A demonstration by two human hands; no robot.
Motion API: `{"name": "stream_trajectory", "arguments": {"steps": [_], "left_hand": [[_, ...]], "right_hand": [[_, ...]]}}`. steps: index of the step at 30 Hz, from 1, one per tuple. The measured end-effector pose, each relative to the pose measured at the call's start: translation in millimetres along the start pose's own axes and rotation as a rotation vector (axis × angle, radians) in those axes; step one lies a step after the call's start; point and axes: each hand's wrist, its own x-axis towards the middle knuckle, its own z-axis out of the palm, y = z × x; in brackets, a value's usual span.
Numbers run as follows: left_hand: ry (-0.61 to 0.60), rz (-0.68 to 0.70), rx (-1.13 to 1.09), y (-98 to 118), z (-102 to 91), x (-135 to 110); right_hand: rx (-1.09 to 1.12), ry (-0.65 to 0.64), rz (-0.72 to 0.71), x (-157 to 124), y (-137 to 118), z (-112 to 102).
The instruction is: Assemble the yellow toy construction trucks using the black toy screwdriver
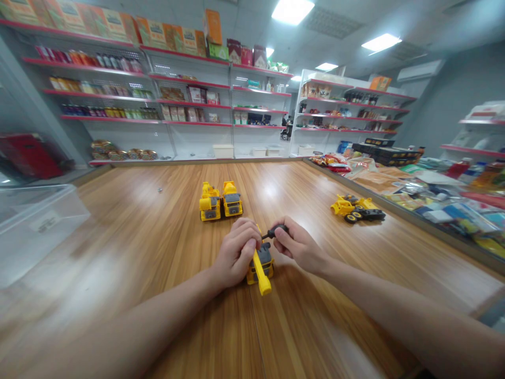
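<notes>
My left hand point(238, 251) is closed on a yellow and grey toy truck point(261, 271) that rests on the wooden table. A long yellow arm on the truck points toward me. In my right hand point(298, 243) is a small screwdriver point(277, 230) with a black handle, its shaft pointing left at the truck's upper part. My left fingers hide the tip of the shaft. Just beyond my hands stand two more yellow toy trucks, one with a rounded front piece point(209, 202) and one beside it on the right point(232, 199).
Yellow and black toy vehicle parts with wheels point(357, 208) lie to the right on the wooden table point(177, 247). A tiny metallic piece point(160, 190) lies at the far left. A clear plastic bin point(43, 223) stands at the left edge. Packaged goods point(426, 195) fill the right side.
</notes>
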Motion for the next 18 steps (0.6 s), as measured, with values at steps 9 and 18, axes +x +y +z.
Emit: {"name": "stream_trajectory", "arguments": {"steps": [9, 18], "left_hand": [[0.006, -0.006, -0.007, 0.3, -0.2, -0.6], [0.01, -0.018, -0.005, -1.7, -0.6, -1.5]], "right_hand": [[0.034, 0.02, -0.034, 0.5, -2.1, -1.2], [-0.123, 0.048, -0.073, -1.3, -4.6, -1.8]]}}
